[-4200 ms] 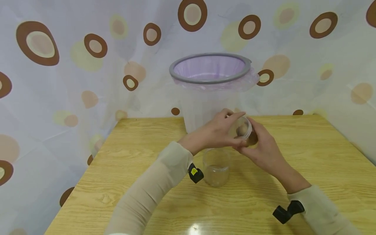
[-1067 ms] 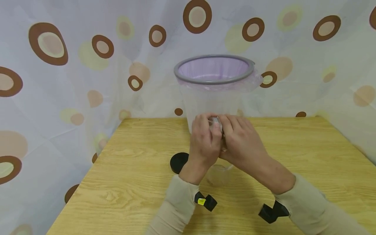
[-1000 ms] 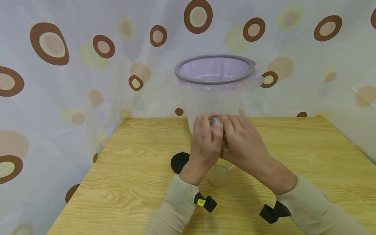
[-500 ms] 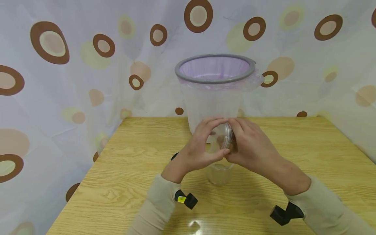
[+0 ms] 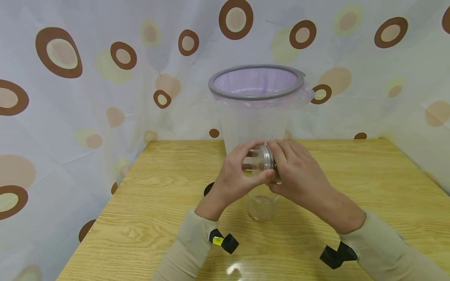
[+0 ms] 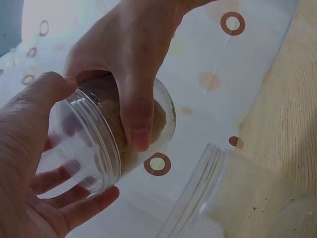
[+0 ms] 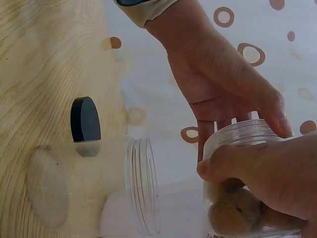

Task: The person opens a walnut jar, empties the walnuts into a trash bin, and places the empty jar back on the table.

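Both hands hold one clear plastic jar (image 5: 263, 162) tipped on its side above the table. My left hand (image 5: 239, 173) curls its thumb and fingers round the jar's threaded open mouth (image 6: 94, 148). My right hand (image 5: 295, 171) grips the jar's base end, where brown lumps (image 7: 237, 210) lie inside. Right below stands a second clear jar (image 5: 261, 207), open and empty, also seen in the wrist views as the empty jar (image 6: 237, 198) (image 7: 99, 183).
A black lid (image 5: 208, 189) lies on the wooden table (image 5: 369, 183) left of the empty jar, partly behind my left wrist; the right wrist view shows the lid (image 7: 84, 119) too. A bin (image 5: 256, 113) with a grey rim and purple liner stands at the table's back edge. A patterned curtain surrounds the table.
The black lid has appeared on the table since the earliest frame. Over the last second my left hand turned from covering the jar to cupping its mouth, and the jar's open end now points left.
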The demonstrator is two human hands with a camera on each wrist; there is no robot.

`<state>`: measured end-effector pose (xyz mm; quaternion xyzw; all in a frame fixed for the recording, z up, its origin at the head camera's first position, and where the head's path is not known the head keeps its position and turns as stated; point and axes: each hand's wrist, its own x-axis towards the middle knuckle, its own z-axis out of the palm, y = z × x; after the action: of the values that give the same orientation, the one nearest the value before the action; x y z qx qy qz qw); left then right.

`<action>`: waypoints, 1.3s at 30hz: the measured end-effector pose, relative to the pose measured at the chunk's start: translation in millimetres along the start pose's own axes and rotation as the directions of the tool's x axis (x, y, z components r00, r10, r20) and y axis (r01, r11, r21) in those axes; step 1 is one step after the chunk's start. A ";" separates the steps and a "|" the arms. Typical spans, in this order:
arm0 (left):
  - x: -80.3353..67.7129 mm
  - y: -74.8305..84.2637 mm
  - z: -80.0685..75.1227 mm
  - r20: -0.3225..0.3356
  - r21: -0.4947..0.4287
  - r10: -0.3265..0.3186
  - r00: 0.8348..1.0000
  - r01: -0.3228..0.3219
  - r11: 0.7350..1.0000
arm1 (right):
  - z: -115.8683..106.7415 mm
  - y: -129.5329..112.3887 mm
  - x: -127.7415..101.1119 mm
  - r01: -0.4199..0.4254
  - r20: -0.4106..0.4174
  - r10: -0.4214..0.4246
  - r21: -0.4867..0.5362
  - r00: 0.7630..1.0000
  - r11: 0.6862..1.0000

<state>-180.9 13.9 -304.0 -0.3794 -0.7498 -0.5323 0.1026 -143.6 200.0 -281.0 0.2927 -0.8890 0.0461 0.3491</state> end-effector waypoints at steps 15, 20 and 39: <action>-0.9 -2.8 -10.1 0.204 0.044 0.230 0.952 -0.244 0.969 | -7.2 0.5 -6.6 -0.079 0.079 0.071 0.106 0.994 0.991; -2.4 -1.8 -9.8 0.171 0.081 0.255 0.952 -0.272 0.959 | -7.7 0.3 -6.7 -0.066 0.088 0.059 0.089 0.994 0.994; -6.1 2.2 2.8 0.001 0.037 0.021 1.000 -0.021 0.999 | -4.6 -2.4 -4.5 -0.038 0.026 0.038 0.016 0.999 0.999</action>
<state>-174.5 13.9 -307.0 -0.3854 -0.7557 -0.5169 0.1150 -136.9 201.5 -280.8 0.2793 -0.8983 0.0564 0.3344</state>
